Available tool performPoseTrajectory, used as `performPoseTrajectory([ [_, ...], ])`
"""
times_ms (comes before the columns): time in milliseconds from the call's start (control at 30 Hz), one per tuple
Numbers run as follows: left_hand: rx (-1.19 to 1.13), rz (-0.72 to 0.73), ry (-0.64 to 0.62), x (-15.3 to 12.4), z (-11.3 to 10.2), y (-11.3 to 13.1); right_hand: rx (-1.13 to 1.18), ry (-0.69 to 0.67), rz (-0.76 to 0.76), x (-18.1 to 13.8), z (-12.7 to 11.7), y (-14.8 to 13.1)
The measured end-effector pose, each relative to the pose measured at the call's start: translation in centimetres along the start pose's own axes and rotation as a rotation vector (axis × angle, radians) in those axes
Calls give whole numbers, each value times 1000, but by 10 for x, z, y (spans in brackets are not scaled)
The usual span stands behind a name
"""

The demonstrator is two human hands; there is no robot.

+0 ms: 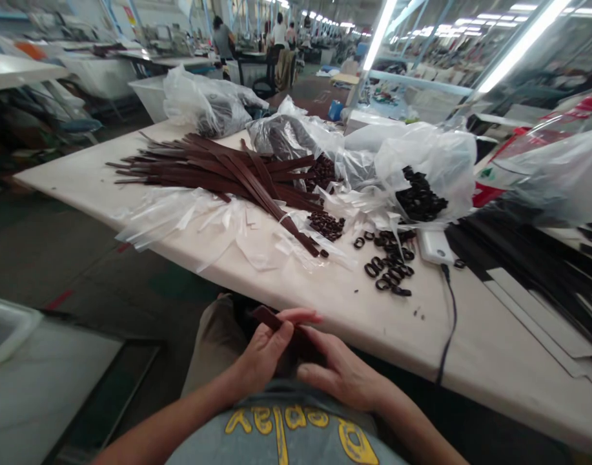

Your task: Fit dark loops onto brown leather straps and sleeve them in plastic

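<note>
Close to my body, below the table's front edge, my left hand pinches a dark brown strap between thumb and fingers. One end of the strap sticks out past the left thumb. My right hand is closed around the strap's other part, its fingertips partly hidden. On the table ahead lies a fanned pile of brown straps, one bunch pointing toward me. Small brown loops are heaped by that bunch. Black loops lie scattered to the right.
Clear plastic bags line the table's back. Another bag holds black loops. A white box has a dark cord running over the front edge. Black strips cover the right side. Several people stand far behind.
</note>
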State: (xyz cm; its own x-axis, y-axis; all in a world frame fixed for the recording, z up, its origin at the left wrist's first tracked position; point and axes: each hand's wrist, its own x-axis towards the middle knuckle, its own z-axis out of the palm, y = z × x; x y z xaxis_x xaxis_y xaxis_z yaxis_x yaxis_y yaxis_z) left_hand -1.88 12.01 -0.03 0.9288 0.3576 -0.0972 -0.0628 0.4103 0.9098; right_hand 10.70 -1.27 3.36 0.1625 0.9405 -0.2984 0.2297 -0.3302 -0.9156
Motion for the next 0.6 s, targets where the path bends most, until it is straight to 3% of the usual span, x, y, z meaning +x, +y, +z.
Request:
performPoseTrajectory([
  [100, 492, 307, -128, 8, -13, 14, 177, -74, 49, 16, 12, -1],
  [167, 630, 381, -141, 13, -29, 25, 288, -117, 104, 11, 10, 9],
  [300, 837, 359, -59, 35, -44, 31, 475, -118, 134, -17, -3, 34],
  [500, 1248, 325, -113, 89, -16, 0, 594, 33, 141, -38, -5, 46],
  [600, 1323, 321, -129, 96, -9, -12, 625, 84, 144, -42, -4, 52],
])
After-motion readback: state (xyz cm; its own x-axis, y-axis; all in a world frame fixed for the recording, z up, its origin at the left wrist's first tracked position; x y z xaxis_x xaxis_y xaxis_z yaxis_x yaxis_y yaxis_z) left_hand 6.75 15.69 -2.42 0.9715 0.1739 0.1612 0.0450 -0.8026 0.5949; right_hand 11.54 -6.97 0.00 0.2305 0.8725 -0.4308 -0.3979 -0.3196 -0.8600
